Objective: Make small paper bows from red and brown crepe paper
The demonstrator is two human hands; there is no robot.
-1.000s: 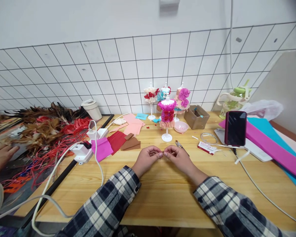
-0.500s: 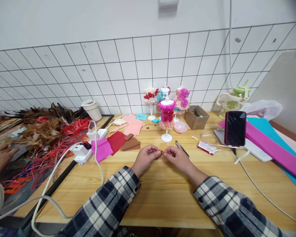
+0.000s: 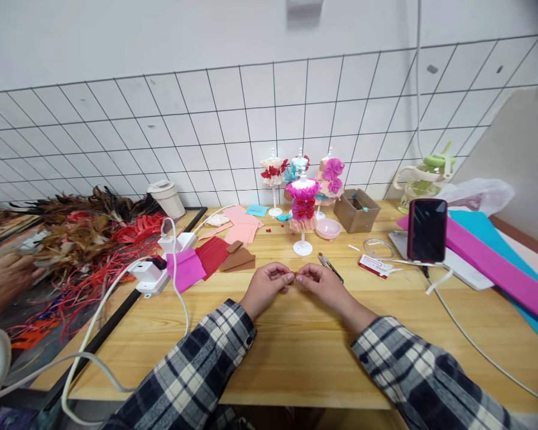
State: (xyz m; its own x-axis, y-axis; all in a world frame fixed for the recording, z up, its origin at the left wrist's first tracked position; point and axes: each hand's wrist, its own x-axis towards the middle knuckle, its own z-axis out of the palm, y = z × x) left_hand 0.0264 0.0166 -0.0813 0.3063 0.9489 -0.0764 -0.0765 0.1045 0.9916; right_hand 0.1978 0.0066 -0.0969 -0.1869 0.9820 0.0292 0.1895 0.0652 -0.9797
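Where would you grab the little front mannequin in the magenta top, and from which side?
Probably the slim white pole, between peach skirt and round base, coming low from the near side: the mannequin stands upright, its ruffled dress looks easy to crush, and the pink bowl sits close on the right.

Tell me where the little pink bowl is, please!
In the head view, the pink bowl sits on the table, just right of the picture's middle, between the magenta-topped mannequin and the brown box.
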